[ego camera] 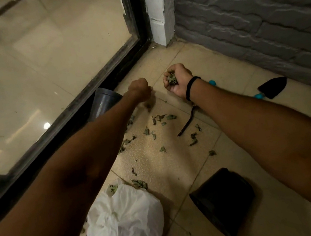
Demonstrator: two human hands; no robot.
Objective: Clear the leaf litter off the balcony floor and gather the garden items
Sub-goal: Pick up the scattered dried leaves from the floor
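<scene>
The right hand [177,80] is squeezing 1 wad of leaf litter [172,80] in its grip; the left hand [139,89] is showing a curled grip, contents hidden. Loose leaves [171,117] are dotting the balcony floor [223,64] (trowel [272,87], black pot [224,202] lying ungathered): clearing is looking under halfway.

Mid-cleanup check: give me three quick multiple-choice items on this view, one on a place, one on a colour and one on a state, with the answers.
1. Where is the crumpled white plastic bag?
A) against the grey brick wall
B) on the tiled floor near the camera
C) inside a pot

2. What colour is the band on the right wrist?
A) red
B) black
C) white

3. What is the right hand doing?
A) lying flat and open
B) gripping a trowel
C) gripping a clump of green dried leaves

Answers: 1 B, the bag lies on the tiles at the bottom of the view. 2 B, a black loop circles the wrist. 3 C, the fingers curl round the leaves.
</scene>
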